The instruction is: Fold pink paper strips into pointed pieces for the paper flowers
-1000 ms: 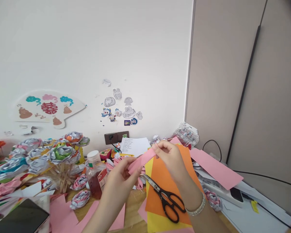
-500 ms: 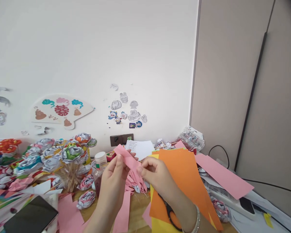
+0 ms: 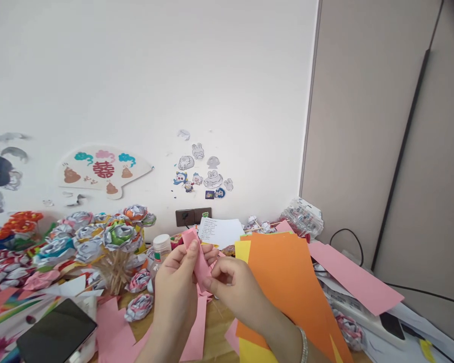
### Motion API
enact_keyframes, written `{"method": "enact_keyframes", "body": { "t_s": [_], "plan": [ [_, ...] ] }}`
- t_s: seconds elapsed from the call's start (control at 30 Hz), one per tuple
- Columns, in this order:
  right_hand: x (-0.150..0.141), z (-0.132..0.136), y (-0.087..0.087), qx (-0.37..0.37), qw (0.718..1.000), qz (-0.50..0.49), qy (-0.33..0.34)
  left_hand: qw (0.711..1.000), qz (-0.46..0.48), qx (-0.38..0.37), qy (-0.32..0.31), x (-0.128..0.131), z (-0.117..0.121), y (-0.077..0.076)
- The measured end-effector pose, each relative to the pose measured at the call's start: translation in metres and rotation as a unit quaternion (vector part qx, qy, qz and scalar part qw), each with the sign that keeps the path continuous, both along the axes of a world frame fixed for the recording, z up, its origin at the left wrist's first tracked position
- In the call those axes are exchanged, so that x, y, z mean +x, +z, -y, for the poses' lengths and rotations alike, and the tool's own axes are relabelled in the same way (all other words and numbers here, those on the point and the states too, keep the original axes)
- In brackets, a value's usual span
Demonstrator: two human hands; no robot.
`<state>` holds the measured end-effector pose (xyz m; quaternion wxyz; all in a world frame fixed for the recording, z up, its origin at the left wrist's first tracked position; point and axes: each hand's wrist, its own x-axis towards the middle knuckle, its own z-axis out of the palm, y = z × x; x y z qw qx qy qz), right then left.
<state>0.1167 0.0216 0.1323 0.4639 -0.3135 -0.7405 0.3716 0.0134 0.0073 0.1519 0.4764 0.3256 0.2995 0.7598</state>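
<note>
Head view: my left grip (image 3: 177, 277) grasps a pink paper strip (image 3: 200, 259), thumb on its face; my right grip (image 3: 234, 285) pinches its lower end. Strip's above the bench (image 3: 220, 325), top leaning toward 11 o'clock. From the strip: orange sheets (image 3: 283, 277) at 4 o'clock, black-screened device (image 3: 56, 333) at 8, white-capped bottle (image 3: 162, 242) at 10, handwritten note (image 3: 223, 232) at 1.

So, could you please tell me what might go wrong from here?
The pink strip might crease wrongly, being pressed under the left hand's thumb with the right hand at its lower end. The white-lidded bottle, just behind the left hand, could get knocked. The right forearm, over the orange sheets, may shift them.
</note>
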Motion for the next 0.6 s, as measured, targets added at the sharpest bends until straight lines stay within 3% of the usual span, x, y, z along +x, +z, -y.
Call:
{"method": "enact_keyframes", "body": {
  "t_s": [0.43, 0.6],
  "plan": [
    [0.0010, -0.0036, -0.0083, -0.079, 0.995, -0.019, 0.060, 0.989, 0.029, 0.066, -0.131, 0.0011, -0.0013, 0.0074],
    [-0.0014, -0.0015, -0.0075, -0.058, 0.997, -0.024, 0.052, 0.993, 0.038, 0.054, -0.097, 0.0027, 0.0001, 0.0059]
  ]
}}
